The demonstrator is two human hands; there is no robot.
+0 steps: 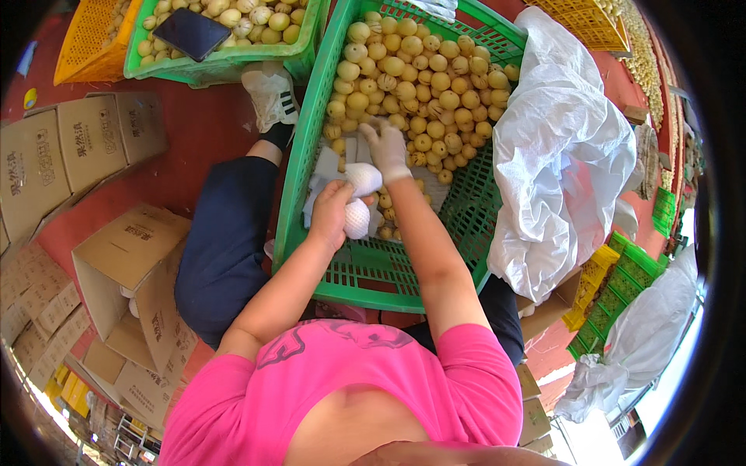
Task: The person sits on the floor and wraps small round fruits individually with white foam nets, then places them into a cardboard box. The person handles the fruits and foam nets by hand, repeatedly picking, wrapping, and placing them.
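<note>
My left hand [331,214], bare, holds two white foam-net-wrapped fruits, an upper one [363,179] and a lower one [356,219]. They are over the near left part of a large green plastic crate [291,192]. My right hand [384,148], in a pale glove, reaches palm down with fingers spread to the near edge of a heap of round yellow fruits [431,87] in the crate. Whether its fingertips touch a fruit cannot be told. Pale foam sheets or sleeves [358,148] lie under and beside the hands.
A crumpled white woven sack [559,134] hangs over the crate's right side. At the upper left, a smaller green crate [221,60] holds pale fruits and a phone [192,34]. An open cardboard box [125,250] stands at the left, near more cartons [58,151]. A shoe [270,96] rests beside the crate.
</note>
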